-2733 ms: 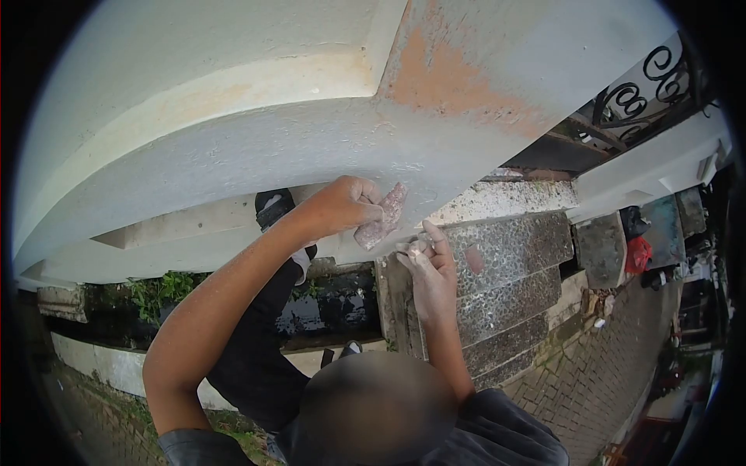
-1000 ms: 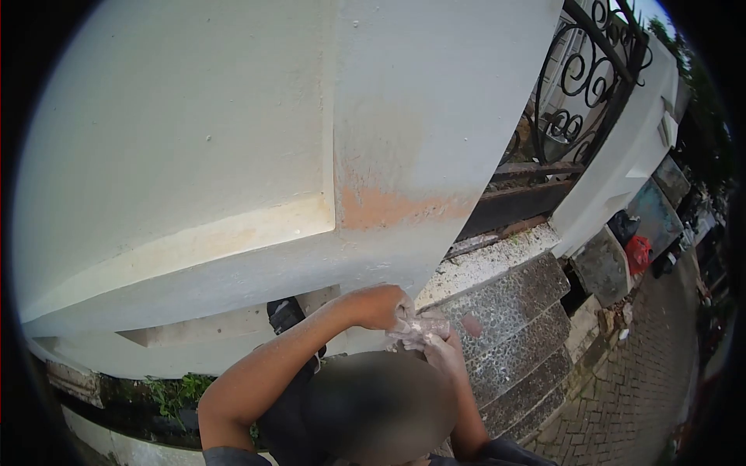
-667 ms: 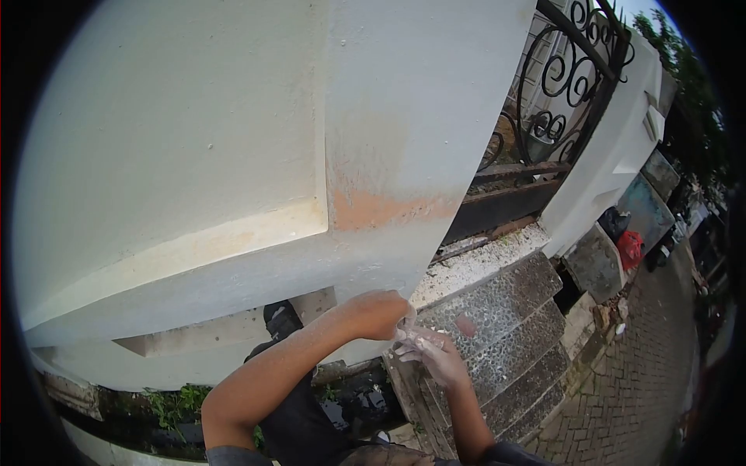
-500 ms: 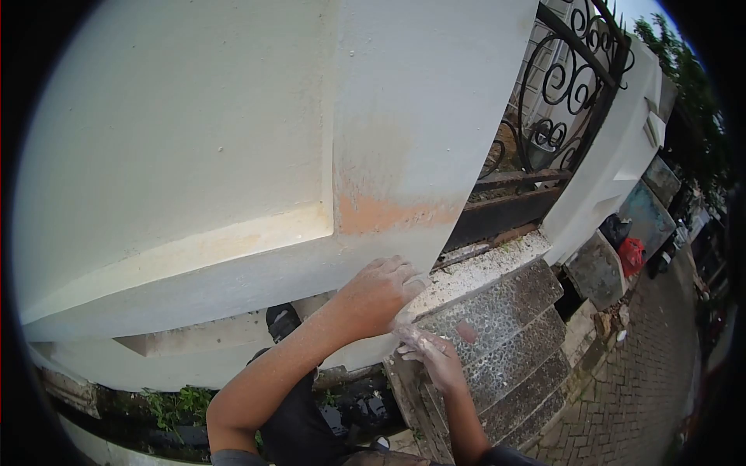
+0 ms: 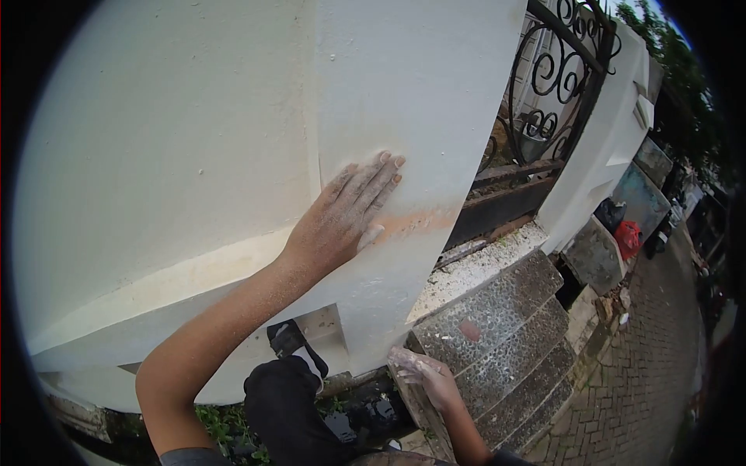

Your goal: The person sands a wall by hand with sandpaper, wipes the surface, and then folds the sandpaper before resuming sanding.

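Note:
A white wall (image 5: 404, 78) bears an orange-brown patch (image 5: 420, 223) near the gate. My left hand (image 5: 346, 206) lies flat against the wall over the left part of this patch, dusted with pale powder, its fingers stretched up and to the right, with nothing held. Lower down, beside the grey pebbled steps (image 5: 497, 342), is my right hand (image 5: 423, 377). It is coated with whitish powder, and its fingers are extended, with no object visible in it.
A black scrollwork gate (image 5: 544, 101) stands above the steps. Black and red bags (image 5: 628, 239) sit beside a paved lane (image 5: 622, 380). My shoe (image 5: 287, 339) rests in a wall recess above a wet ditch with plants (image 5: 225, 427).
My left hand has moved up and left from near the right hand onto the wall patch, its fingers now spread flat. My right hand has moved slightly down. The view has shifted a little.

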{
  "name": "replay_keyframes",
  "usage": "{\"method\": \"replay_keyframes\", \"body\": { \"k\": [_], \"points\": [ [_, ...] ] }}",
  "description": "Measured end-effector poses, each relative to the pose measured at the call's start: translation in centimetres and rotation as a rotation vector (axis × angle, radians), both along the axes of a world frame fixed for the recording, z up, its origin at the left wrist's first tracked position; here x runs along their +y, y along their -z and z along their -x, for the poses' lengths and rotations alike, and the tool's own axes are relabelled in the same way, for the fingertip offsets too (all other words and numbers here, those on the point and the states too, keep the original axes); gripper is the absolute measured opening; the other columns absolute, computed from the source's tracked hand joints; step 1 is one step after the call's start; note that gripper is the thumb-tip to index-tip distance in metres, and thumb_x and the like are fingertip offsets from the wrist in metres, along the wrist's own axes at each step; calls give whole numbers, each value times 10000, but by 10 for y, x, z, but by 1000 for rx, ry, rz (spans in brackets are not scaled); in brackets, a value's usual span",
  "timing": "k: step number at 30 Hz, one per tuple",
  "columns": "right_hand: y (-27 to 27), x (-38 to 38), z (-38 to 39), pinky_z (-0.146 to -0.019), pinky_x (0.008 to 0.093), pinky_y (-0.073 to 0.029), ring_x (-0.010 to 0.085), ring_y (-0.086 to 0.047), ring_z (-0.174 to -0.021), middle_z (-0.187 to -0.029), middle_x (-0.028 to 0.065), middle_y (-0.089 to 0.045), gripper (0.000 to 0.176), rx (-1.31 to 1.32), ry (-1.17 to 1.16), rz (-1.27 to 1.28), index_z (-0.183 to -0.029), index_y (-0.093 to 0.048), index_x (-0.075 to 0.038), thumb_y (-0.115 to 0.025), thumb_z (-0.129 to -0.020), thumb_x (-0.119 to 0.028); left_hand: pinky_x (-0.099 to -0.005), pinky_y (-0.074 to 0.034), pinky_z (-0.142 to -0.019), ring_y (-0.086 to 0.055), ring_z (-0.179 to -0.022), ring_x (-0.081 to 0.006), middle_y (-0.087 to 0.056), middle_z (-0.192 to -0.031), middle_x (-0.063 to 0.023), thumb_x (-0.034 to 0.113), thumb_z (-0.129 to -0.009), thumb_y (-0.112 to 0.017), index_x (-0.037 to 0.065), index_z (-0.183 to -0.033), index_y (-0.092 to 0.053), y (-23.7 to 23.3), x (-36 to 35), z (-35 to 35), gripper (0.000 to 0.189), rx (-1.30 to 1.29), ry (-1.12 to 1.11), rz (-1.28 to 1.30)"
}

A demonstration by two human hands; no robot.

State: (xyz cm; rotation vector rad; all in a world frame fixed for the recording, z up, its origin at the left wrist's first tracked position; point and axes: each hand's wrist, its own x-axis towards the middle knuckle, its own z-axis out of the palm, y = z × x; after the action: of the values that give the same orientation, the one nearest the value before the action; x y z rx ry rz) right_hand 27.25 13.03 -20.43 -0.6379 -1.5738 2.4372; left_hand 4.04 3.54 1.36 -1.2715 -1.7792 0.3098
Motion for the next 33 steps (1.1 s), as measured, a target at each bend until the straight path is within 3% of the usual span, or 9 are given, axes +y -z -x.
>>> {"method": "replay_keyframes", "body": {
  "k": [5,8,11,14,20,26,33],
  "points": [
    [11,10,4,-766,301,-457,200,-581,-904,-1074,138,-574,358,48,36,79,-1161,-467,72,-399,-898,-161,-365,-64,-1090,-147,-1320,-162,-192,-1431,-27,429,-820,-434,97,-1360,-240,48,-2,3,663,145,44,280],
    [11,13,7,-766,313,-458,209,-582,-891,-1047,151,-578,352,81,66,137,-1139,-474,80,-394,-901,-166,-363,-40,-1096,-142,-1322,-174,-197,-1432,-33,271,-817,-377,47,-1362,-198,61,-4,9,615,71,143,350],
    [17,14,13,-762,319,-460,214,-583,-880,-1029,152,-580,341,83,95,157,-1115,-484,85,-393,-902,-165,-363,-39,-1098,-133,-1321,-157,-185,-1433,-20,316,-834,-383,75,-1361,-215,39,-6,10,603,78,153,321],
    [17,8,19,-757,317,-461,213,-583,-878,-1026,149,-579,335,58,137,171,-1106,-489,86,-393,-900,-160,-375,-57,-1097,-150,-1315,-143,-207,-1422,15,492,-797,-456,146,-1359,-247,-6,-6,6,693,66,101,211],
    [29,9,29,-756,313,-464,208,-585,-888,-1023,152,-579,330,33,113,160,-1103,-495,80,-403,-897,-161,-386,-51,-1096,-162,-1313,-148,-214,-1418,12,582,-745,-467,164,-1333,-307,-44,-1,7,739,-16,47,-141],
    [30,12,32,-753,324,-467,222,-586,-881,-1016,152,-581,338,50,150,221,-1093,-502,69,-416,-900,-195,-396,-73,-1085,-168,-1314,-165,-207,-1424,-5,553,-780,-449,153,-1325,-331,-7,0,4,686,38,-10,9],
    [16,18,35,-792,368,-444,250,-576,-887,-1034,167,-563,349,74,191,345,-1097,-480,76,-392,-905,-202,-381,-90,-1086,-182,-1309,-162,-236,-1415,-24,376,-836,-421,85,-1315,-333,32,-13,4,567,52,74,314]
  ]
}}
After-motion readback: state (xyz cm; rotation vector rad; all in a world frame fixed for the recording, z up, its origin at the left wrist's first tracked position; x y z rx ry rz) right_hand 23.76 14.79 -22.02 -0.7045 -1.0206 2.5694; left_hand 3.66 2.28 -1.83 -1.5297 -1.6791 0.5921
